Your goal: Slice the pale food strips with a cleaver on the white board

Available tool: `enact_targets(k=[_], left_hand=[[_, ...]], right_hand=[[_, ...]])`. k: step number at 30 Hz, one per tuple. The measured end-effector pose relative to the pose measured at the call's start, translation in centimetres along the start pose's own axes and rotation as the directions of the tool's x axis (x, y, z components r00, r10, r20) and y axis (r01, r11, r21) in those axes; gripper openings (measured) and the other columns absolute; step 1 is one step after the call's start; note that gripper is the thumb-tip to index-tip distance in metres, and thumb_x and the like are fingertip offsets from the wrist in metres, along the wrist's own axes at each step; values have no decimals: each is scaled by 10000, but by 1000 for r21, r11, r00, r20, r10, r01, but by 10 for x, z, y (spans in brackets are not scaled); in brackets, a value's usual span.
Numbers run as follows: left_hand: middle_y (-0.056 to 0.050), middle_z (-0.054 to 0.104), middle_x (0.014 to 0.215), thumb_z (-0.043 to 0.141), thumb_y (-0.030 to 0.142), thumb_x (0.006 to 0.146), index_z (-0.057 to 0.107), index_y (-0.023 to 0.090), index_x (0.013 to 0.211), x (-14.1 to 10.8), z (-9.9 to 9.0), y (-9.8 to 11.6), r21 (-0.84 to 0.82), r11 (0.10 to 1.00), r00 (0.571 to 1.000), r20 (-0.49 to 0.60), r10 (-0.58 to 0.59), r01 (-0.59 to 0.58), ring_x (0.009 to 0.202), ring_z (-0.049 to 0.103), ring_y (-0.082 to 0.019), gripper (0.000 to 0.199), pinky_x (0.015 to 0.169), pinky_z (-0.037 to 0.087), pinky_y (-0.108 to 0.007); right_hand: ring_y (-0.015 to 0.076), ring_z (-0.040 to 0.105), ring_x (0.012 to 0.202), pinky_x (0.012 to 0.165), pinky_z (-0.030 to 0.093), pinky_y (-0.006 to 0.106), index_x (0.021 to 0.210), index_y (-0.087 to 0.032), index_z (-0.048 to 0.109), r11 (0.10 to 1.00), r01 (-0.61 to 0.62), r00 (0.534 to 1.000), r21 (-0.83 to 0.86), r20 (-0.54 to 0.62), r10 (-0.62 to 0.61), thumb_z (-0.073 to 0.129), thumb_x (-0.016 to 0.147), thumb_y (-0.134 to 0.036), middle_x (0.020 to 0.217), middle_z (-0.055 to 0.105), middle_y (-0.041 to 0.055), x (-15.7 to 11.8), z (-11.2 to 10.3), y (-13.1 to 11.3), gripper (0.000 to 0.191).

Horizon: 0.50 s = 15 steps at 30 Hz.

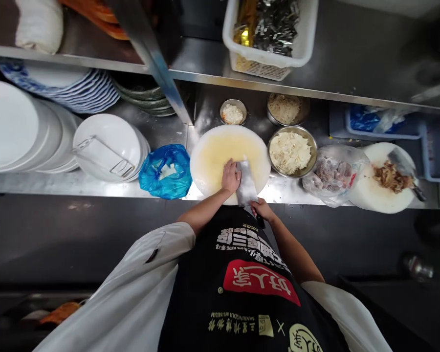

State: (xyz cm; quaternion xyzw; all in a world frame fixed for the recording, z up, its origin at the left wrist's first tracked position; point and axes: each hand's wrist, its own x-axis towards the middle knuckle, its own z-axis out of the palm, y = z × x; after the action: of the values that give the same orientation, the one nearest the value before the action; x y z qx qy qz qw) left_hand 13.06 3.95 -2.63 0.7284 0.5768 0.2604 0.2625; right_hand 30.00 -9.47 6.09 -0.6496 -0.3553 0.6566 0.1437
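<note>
A round whitish cutting board [209,151], yellowed in the middle, lies in front of me. My right hand [263,209] is wrapped round the dark handle of a cleaver [246,185], whose broad blade rests over the board's near right part. Just left of the blade, my left hand [231,177] is on the board with its fingers bent and close together. Whatever lies under those fingers is hidden. A small pale bit shows at the blade's far end. To the right stands a metal bowl of pale sliced pieces [290,152].
Left of the board sits a blue plastic bag [165,171], beside stacked white plates [108,142]. Behind are small bowls of chopped food [233,112]. On the right lie a clear bag of meat [333,173] and another board [366,190] with a second cleaver. A shelf [205,78] overhangs the back.
</note>
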Motion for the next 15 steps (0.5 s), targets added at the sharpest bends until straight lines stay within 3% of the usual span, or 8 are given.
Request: enact_targets(k=[3,6,9,11,13,15], left_hand=[[-213,331,1602,411,292,1033,429,112,1439,13,-3,5,-57,997,991,-114,-63,57,1532,247,-326,445,1241,238,-639],[-245,424,1529,450,344,1040,470,87,1385,40,-1,47,-155,988,992,-120,-38,19,1500,309,-333,431,1224,275,-630],[-252,454,1499,478,447,1028,518,100,1342,77,14,113,-241,963,992,-53,112,-121,1462,384,-319,470,1196,358,-575],[-211,416,1541,417,443,1049,575,143,1279,102,19,136,-313,919,970,-38,241,-240,1428,441,-271,410,1175,396,-519],[-175,458,1516,435,389,1046,606,161,1241,117,3,126,-358,897,962,-16,272,-259,1351,524,-232,345,1153,418,-475],[-141,583,1382,502,291,1008,635,164,1185,113,-43,89,-379,912,988,-36,152,-154,1225,608,-196,256,1104,456,-411]], right_hand=[[114,444,411,458,396,234,658,-246,445,998,20,999,62,46,-23,586,808,-513,492,496,-53,15,15,-15,337],[124,434,422,470,398,250,623,-250,420,993,27,999,113,19,-30,543,837,-525,474,467,-35,1,6,-21,369],[139,417,434,469,402,273,614,-262,381,979,57,997,193,-60,-46,488,886,-549,463,406,-27,-28,-39,-23,409],[132,353,412,437,380,280,633,-272,346,936,122,991,330,-90,-98,462,929,-509,476,336,-41,-39,-80,-30,396],[114,291,404,405,362,262,667,-272,396,825,193,981,531,-112,-157,475,967,-398,515,306,-53,-43,-114,-43,335],[100,280,404,378,369,238,790,-266,518,643,184,980,744,-92,-174,543,949,-276,558,326,-64,-46,-131,-55,161]])
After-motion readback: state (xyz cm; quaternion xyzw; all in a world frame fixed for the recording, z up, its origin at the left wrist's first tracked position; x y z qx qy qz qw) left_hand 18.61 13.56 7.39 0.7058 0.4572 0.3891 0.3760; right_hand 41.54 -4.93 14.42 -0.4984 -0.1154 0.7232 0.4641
